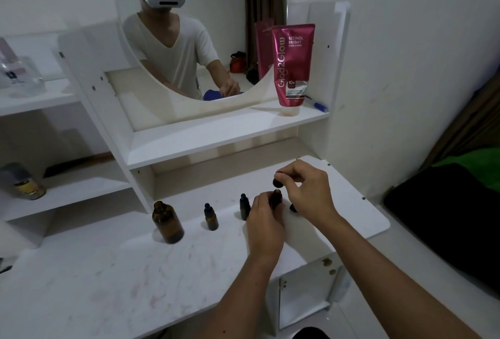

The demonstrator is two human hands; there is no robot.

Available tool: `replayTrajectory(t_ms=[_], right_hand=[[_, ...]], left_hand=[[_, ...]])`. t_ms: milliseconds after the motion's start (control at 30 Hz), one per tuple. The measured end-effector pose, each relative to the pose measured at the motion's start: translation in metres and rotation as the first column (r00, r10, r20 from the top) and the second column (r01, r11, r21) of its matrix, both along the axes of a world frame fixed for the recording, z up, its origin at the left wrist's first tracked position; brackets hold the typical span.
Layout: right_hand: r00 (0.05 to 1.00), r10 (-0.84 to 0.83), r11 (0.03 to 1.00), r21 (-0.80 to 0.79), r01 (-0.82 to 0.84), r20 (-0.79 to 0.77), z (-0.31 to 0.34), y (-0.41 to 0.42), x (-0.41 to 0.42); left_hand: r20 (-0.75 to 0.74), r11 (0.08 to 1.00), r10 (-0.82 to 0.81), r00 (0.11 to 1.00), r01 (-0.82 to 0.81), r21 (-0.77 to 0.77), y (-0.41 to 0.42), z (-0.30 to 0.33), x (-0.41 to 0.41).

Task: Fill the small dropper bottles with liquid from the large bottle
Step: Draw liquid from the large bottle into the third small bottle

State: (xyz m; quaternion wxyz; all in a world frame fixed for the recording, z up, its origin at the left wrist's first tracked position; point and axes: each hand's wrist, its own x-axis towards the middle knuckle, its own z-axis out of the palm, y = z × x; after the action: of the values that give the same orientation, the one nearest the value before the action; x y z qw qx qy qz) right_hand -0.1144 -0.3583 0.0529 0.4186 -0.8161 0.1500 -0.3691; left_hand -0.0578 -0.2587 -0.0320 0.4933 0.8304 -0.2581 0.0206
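A large amber bottle (167,221) stands uncapped at the left of the white tabletop (108,271). To its right stand two small amber dropper bottles with black caps (211,217) (244,206). My left hand (266,219) grips a third small bottle (276,198), whose mouth is uncovered. My right hand (308,189) pinches a black dropper cap (278,179) just above that bottle. Another dark object (293,207) shows partly under my right hand.
A pink body-serum tube (293,68) and a blue pen (319,105) are on the upper shelf beside a round mirror (203,27). A spray can (21,181) lies on a left shelf. An open cabinet door (305,295) hangs below the tabletop's right end.
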Motion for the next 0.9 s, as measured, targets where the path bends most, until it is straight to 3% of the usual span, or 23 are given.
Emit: replayTrajectory(t_ms=[733,900], right_hand=[[0.997,0.019,0.99,0.144,-0.008,-0.078,0.01,0.005,-0.003],[1.0,-0.014,0.986,0.164,0.011,0.017,0.029,0.007,-0.011]], left_hand=[[0.04,0.999,-0.015,0.999,0.013,0.048,0.001,0.004,-0.003],[-0.024,0.997,-0.018,1.0,0.02,0.072,0.005,0.0,-0.004]])
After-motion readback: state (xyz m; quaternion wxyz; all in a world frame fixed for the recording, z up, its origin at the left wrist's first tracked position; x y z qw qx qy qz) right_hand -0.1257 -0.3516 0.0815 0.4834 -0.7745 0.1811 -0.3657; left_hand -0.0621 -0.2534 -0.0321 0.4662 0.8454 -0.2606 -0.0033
